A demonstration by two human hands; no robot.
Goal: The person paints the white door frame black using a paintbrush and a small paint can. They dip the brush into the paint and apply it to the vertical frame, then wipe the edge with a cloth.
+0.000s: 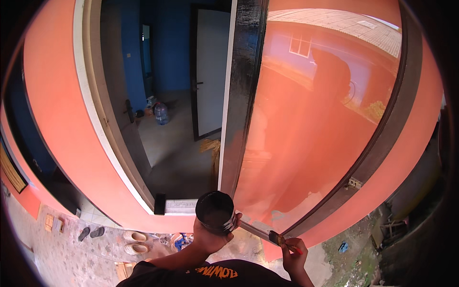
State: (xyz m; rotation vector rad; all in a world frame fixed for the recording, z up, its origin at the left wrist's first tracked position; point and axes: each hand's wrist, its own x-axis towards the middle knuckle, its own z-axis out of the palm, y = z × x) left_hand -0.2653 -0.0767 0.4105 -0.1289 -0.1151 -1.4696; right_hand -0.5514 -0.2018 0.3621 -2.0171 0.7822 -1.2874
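Note:
My left hand (208,237) is wrapped round a round paint can (215,210), dark inside, held in front of the window frame's lower corner. A paintbrush (276,239) with dark bristles and a red handle is gripped in my right hand (293,256), close to the lower rail of the frame. Between doorway and glass, the upright post (246,62) is glossy black higher up and duller brown lower down. The glass pane (306,138) reflects an orange wall, a roof and a dark figure.
Left of the post, an opening shows a room with a grey door (210,71) and a water jug (161,115). A small black object (160,204) stands on the white sill (180,205). Below lie clogs (136,248), dark slippers (97,232) and bricks (52,223).

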